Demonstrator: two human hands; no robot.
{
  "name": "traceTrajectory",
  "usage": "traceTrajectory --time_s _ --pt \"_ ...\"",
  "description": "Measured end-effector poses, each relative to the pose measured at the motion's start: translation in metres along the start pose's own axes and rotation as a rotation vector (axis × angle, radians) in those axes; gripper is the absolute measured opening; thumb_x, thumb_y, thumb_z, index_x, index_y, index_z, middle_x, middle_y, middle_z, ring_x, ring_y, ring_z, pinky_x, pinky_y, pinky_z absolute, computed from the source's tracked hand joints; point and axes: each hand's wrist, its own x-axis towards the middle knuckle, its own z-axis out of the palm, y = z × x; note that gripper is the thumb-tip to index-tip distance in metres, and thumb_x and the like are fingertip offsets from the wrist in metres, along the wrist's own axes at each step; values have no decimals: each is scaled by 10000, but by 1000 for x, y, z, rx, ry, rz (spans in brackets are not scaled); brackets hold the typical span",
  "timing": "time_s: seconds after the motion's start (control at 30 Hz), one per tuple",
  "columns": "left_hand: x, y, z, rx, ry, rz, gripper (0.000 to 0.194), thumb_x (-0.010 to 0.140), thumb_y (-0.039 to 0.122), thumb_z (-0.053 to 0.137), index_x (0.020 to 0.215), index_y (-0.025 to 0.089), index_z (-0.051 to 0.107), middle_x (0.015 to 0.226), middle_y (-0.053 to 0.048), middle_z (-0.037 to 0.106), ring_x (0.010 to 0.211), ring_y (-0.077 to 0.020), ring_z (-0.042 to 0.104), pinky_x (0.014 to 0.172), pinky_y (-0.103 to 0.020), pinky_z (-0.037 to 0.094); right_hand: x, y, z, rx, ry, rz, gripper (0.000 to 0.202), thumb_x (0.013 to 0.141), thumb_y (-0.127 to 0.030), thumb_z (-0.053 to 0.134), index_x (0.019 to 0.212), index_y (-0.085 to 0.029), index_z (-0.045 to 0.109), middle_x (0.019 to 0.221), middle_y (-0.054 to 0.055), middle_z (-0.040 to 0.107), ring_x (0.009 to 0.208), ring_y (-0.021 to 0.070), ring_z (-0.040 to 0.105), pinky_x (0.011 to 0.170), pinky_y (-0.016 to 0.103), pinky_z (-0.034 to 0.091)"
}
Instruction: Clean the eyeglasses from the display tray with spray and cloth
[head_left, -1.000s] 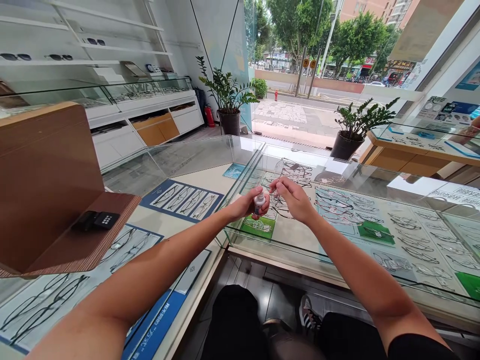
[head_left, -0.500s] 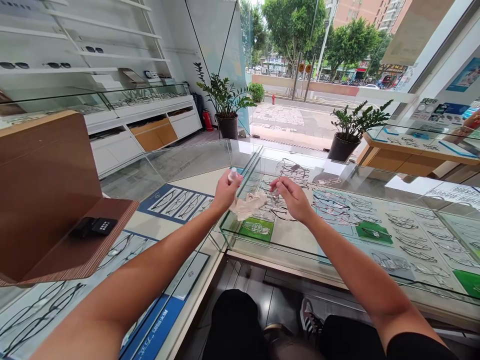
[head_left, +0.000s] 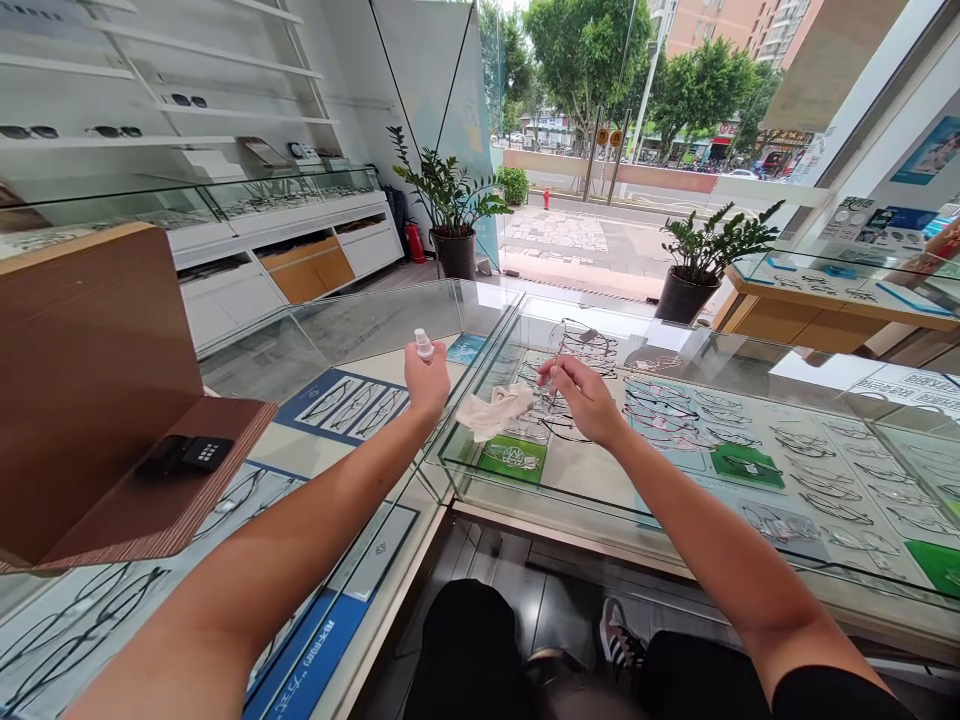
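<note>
My left hand (head_left: 427, 382) is closed around a small white spray bottle (head_left: 424, 343), its top sticking up above the fist, over the left glass case. Over the right-hand case, my right hand (head_left: 581, 392) pinches a thin-framed pair of eyeglasses (head_left: 556, 345); their outline blends with the frames displayed under the glass. Between the hands a crumpled cream cloth (head_left: 495, 410) lies on the glass top, touched by neither hand. Below it, inside the case, shows a green card (head_left: 514, 458).
Glass display cases hold rows of eyeglasses (head_left: 667, 415). At the left stands a brown folded board (head_left: 97, 380) with a black device (head_left: 202, 453) on its ledge. Potted plants (head_left: 454, 250) stand by the window. A shoe (head_left: 621, 635) shows on the floor below.
My left hand has moved left with the spray bottle, away from the cloth, which stays on the glass. My right hand has barely moved.
</note>
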Motion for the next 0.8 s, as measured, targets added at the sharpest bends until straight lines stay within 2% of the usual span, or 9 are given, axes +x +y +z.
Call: traceTrajectory --time_s 0.13,0.27,0.37,0.43,0.5,0.6,0.67,0.7,0.8 --pt "0 -1 0 0 26 -3 142 1001 343 646 1043 226 578 893 -2 604 771 -172 541 726 -305 402 0 1 0 -11 -3 14 419 1081 -592 484 1042 -219 669 1015 58 719 851 197 613 854 359 495" --pt "-2 -2 1 14 2 -7 167 998 360 653 1071 230 577 944 -18 644 801 -179 572 759 -317 426 -1 2 0 -14 -6 15 427 1080 -602 483 1045 -221 674 1005 58 720 849 198 615 861 362 500" --pt "-1 -3 2 12 19 -7 236 989 361 673 1131 231 536 1050 -52 669 873 -198 610 826 -344 463 -1 2 0 -8 -12 25 426 1078 -603 490 1044 -220 675 1007 58 720 833 192 614 849 359 502" --pt "0 -1 1 -16 45 13 329 971 345 694 1207 231 496 1193 -99 662 973 -222 641 891 -370 493 -1 2 0 -5 -15 36 437 1073 -616 491 1044 -221 675 1011 61 722 835 193 615 840 357 506" --pt "-3 4 0 -9 100 108 408 948 309 705 1272 228 471 1354 -155 611 1169 -270 634 1022 -418 488 0 2 0 -6 -15 37 447 1069 -627 491 1042 -221 674 1017 63 721 835 192 616 835 356 511" --pt "-18 19 -4 106 166 431 541 898 250 716 1369 229 451 1544 -194 492 1484 -340 453 1244 -513 322 0 2 1 -12 -16 30 446 1070 -625 490 1037 -219 673 1025 64 715 824 188 611 825 354 515" --pt "-34 31 -7 196 101 650 578 879 252 719 1396 229 462 1611 -194 439 1548 -363 379 1274 -549 260 0 2 1 -21 -19 26 437 1075 -611 488 1037 -217 674 1019 62 713 819 187 608 814 351 513" --pt "-43 36 -7 239 23 733 540 879 268 718 1369 225 497 1601 -192 455 1534 -377 395 1261 -563 271 0 2 0 -28 -21 24 431 1077 -602 486 1040 -216 676 1009 61 711 817 187 607 808 350 512" --pt "-64 43 -5 411 -401 939 304 920 338 686 1200 231 634 1451 -167 596 1397 -392 515 1184 -568 342 0 3 0 -49 -23 17 422 1083 -587 479 1045 -219 681 991 56 710 811 188 608 802 350 512"
